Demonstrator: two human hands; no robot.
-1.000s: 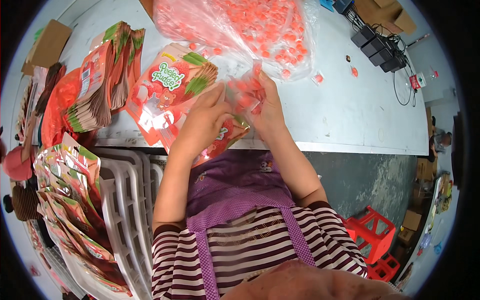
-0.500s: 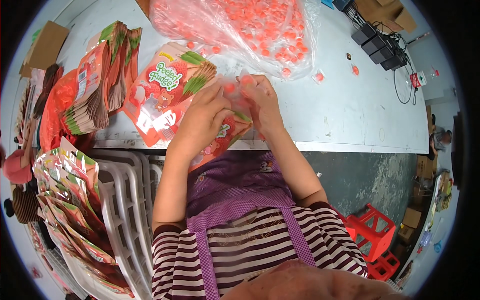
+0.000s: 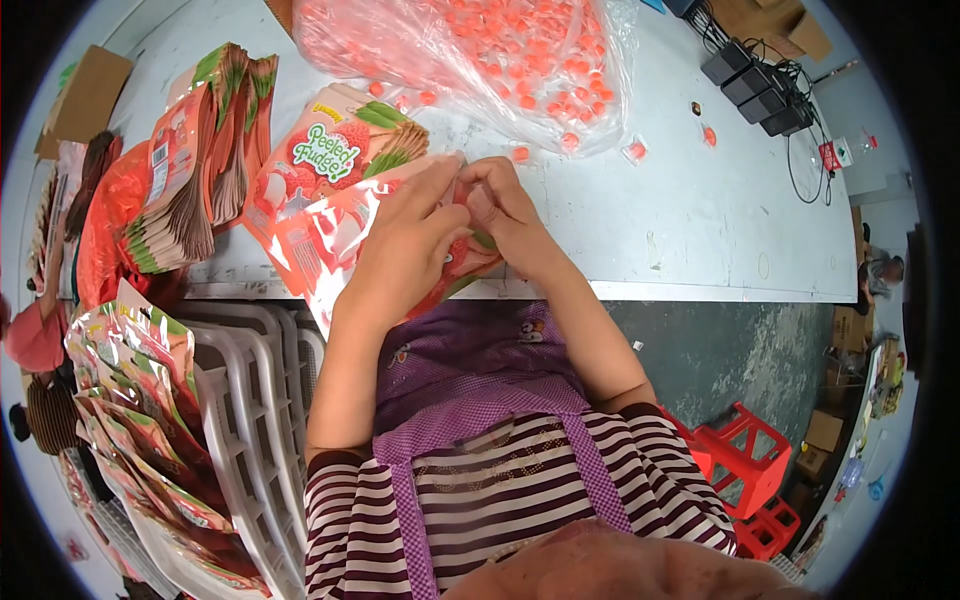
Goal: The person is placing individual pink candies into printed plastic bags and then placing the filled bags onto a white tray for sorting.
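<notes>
Just above the centre of the frame both hands meet over a printed candy pouch point(image 3: 330, 235), a pink and red stand-up bag with fruit pictures that lies at the near edge of the grey table point(image 3: 700, 220). The left hand point(image 3: 405, 250) lies on top of the pouch with its fingers bent and pressed against the pouch's upper end, gripping it there. The right hand point(image 3: 505, 215) sits just to the right, touching the left, its fingers curled in a pinch at the same end of the pouch; what lies between the fingertips is too small to tell. A second pouch point(image 3: 335, 150) of the same print lies flat under and behind the first, toward the upper left.

Across the top of the frame spreads a large clear plastic bag point(image 3: 480, 50) full of small orange-red candies. A few loose candies point(image 3: 635, 150) lie on the table to its right. At the upper left a thick stack of flat pouches point(image 3: 190, 170) stands fanned on edge. In the lower left, white plastic chairs point(image 3: 255, 420) are stacked, with more pouches point(image 3: 140, 400) heaped over them. Red plastic stools point(image 3: 740, 460) stand on the floor at the lower right, and black power adapters point(image 3: 755, 85) with cables sit at the upper right
</notes>
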